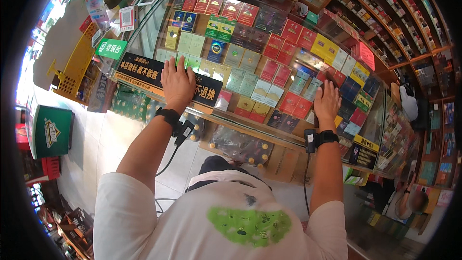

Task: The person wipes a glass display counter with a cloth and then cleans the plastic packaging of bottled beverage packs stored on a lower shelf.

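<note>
My left hand (177, 83) rests palm down, fingers spread, across a black sign with orange-gold writing (139, 70) on the front of a glass display counter (260, 133). The hand hides the middle of the sign. My right hand (327, 103) lies palm down on the glass farther right, holding nothing, with its fingers slightly apart. Under the glass are rows of cigarette packs (265, 92) in red, green, gold, white and dark blue. Each wrist wears a black strap with a small cabled device, the left device (184, 133) and the right device (309, 141).
A green sign (111, 48) and a code stand (128, 18) occupy the counter's left end, near a yellow plastic basket (77, 72). Wrapped bottles (240, 144) sit on the floor below. Stocked shelves (389, 7) line the right. Another person (399, 202) is at lower right.
</note>
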Available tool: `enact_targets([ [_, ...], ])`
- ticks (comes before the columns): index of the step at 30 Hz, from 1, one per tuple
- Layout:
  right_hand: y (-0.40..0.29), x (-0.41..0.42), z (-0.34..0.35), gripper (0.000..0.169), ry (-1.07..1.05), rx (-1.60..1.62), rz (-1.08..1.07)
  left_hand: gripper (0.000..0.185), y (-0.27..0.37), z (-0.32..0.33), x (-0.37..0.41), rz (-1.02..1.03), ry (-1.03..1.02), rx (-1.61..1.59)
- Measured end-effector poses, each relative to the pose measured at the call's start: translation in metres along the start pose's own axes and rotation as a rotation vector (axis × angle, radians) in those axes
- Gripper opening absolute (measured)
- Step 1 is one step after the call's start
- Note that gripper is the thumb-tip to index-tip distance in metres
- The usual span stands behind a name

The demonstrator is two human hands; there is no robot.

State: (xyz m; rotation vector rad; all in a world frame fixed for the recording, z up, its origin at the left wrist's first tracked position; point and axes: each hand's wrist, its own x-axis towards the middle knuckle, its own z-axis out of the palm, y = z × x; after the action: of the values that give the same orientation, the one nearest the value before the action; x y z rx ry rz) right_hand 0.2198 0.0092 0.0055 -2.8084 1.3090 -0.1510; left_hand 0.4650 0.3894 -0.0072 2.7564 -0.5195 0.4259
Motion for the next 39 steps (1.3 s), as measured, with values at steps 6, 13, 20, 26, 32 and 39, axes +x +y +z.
enact_targets([
  [6, -0.001, 0.070, 0.008, 0.070, 0.014, 0.021, 0.067, 0.045, 0.003, -0.005, 0.001, 0.027, 0.009, 0.052],
  [13, -0.032, 0.145, 0.010, 0.070, -0.037, 0.001, 0.087, 0.050, 0.010, -0.014, 0.001, -0.017, -0.068, 0.018],
  [20, -0.152, 0.166, 0.025, 0.060, 0.095, 0.094, -0.348, 0.049, 0.011, -0.011, 0.004, -0.023, -0.074, 0.053],
  [26, -0.244, 0.088, 0.033, 0.056, 0.141, 0.270, -0.749, 0.050, 0.008, -0.012, 0.001, 0.001, -0.056, 0.017],
  [32, -0.261, -0.009, 0.018, 0.051, 0.117, 0.420, -0.952, 0.046, 0.003, -0.007, 0.001, 0.026, 0.005, 0.024],
  [39, -0.226, -0.086, 0.006, 0.034, 0.094, 0.637, -0.882, 0.046, 0.000, -0.002, 0.003, 0.028, 0.026, 0.059],
])
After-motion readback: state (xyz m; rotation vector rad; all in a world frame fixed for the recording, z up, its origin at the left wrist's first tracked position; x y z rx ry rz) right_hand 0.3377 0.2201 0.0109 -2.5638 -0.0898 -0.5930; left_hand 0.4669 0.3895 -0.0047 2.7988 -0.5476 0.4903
